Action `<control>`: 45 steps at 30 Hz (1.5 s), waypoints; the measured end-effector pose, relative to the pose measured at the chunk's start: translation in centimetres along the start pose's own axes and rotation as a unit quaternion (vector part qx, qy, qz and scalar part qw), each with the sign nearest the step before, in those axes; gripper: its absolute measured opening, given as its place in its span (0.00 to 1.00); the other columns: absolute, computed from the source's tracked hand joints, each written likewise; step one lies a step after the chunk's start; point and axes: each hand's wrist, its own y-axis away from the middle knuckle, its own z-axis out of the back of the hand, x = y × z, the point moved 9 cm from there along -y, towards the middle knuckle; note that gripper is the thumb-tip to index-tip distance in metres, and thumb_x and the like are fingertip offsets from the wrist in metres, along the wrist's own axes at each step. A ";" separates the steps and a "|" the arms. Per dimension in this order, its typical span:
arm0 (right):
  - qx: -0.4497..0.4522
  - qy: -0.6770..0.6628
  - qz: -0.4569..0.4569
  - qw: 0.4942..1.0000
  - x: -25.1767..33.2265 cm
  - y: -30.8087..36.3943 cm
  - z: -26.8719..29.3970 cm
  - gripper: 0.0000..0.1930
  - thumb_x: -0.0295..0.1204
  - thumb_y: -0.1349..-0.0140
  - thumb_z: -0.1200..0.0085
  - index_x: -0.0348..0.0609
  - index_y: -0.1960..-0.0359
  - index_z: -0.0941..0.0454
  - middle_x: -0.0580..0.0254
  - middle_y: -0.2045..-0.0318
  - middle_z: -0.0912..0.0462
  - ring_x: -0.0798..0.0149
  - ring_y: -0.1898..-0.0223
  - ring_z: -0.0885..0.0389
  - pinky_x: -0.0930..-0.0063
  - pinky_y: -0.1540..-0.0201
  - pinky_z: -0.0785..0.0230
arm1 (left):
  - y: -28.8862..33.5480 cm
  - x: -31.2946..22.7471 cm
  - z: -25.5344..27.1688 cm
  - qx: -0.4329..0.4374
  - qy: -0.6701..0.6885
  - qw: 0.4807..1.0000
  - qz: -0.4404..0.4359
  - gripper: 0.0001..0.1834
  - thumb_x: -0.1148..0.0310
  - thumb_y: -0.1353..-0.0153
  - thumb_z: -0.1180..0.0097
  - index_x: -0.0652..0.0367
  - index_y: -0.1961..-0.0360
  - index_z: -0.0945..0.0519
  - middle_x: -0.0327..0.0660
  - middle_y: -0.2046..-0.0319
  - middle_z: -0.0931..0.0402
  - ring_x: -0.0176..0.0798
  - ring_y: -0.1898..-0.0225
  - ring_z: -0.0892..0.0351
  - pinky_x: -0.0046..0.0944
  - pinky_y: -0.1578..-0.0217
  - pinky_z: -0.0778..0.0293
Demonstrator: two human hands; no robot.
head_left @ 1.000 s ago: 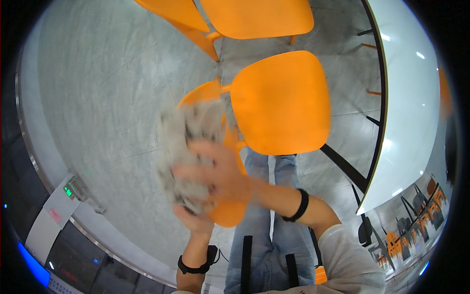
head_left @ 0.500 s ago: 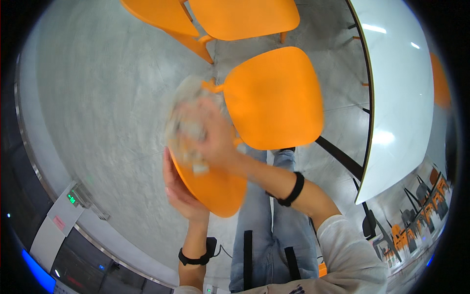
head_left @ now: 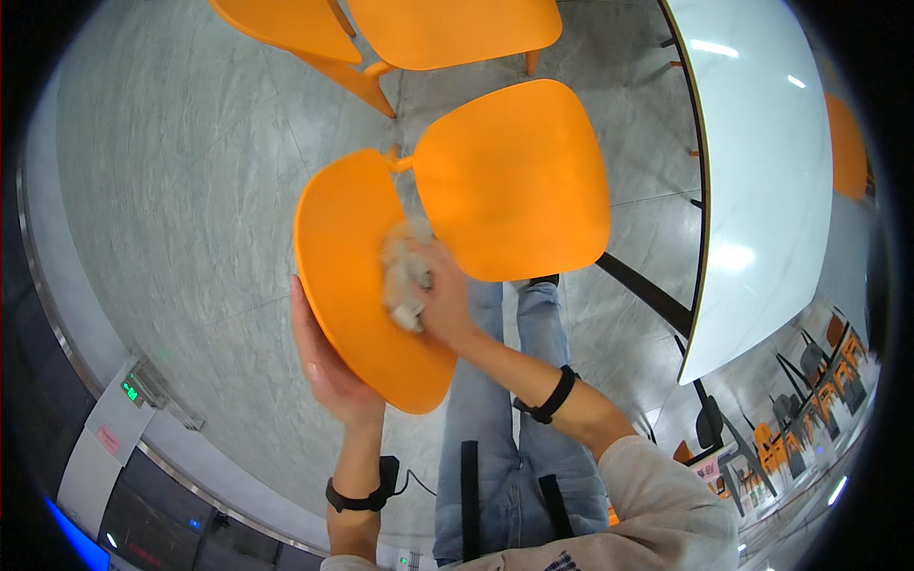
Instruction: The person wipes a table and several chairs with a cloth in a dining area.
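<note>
An orange chair is in front of me, its backrest (head_left: 347,238) on the left and its seat (head_left: 514,181) on the right. My left hand (head_left: 333,371) holds the backrest by its lower left edge, with its fingers stretched along the rim and partly hidden behind it. In my right hand (head_left: 446,295) is a bunched, pale grey cloth (head_left: 406,276), pressed against the inner face of the backrest near its right edge. The cloth is slightly blurred, and its far side is hidden by my fingers.
Two more orange chair parts, a backrest (head_left: 295,29) and a seat (head_left: 457,29), stand at the far side. A white, glossy table (head_left: 762,190) with a dark edge is on the right. More chairs (head_left: 790,438) stand at the lower right. The floor is grey tile.
My right hand has moved the cloth to the right and slightly down across the backrest, uncovering its upper left part. My left hand stays on the backrest's edge. The whole view has shifted slightly.
</note>
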 end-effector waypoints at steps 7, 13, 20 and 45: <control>0.162 0.040 0.117 0.979 1.8 12.2 2.8 0.28 0.27 0.50 0.31 0.56 0.42 0.15 0.49 0.44 0.21 0.42 0.48 0.17 0.62 0.44 0.23 | -0.2 0.1 -0.7 0.036 -0.048 0.998 -0.015 0.52 0.33 0.28 0.56 0.64 0.18 0.51 0.50 0.20 0.48 0.50 0.21 0.43 0.51 0.24 0.43; -0.057 0.310 0.001 0.949 -12.5 5.7 18.1 0.19 0.28 0.37 0.35 0.43 0.44 0.19 0.47 0.48 0.18 0.44 0.45 0.18 0.56 0.43 0.24 | -0.3 0.9 -0.3 0.023 -0.062 0.998 0.012 0.52 0.40 0.31 0.46 0.63 0.18 0.50 0.50 0.21 0.46 0.50 0.22 0.41 0.50 0.26 0.39; -0.270 0.398 -0.038 0.876 -12.8 -10.0 28.2 0.21 0.41 0.30 0.41 0.47 0.40 0.21 0.42 0.50 0.18 0.40 0.50 0.18 0.50 0.49 0.25 | 0.1 1.9 0.3 -0.011 -0.084 0.994 0.062 0.53 0.43 0.34 0.43 0.64 0.19 0.50 0.50 0.21 0.47 0.50 0.22 0.42 0.51 0.26 0.39; 0.053 0.512 0.401 0.758 -6.1 -22.2 3.0 0.15 0.34 0.45 0.37 0.58 0.54 0.19 0.61 0.55 0.18 0.51 0.41 0.22 0.50 0.50 0.23 | 0.1 2.1 -0.3 0.030 -0.106 0.993 0.048 0.48 0.47 0.28 0.51 0.70 0.21 0.51 0.56 0.24 0.45 0.52 0.25 0.40 0.51 0.28 0.38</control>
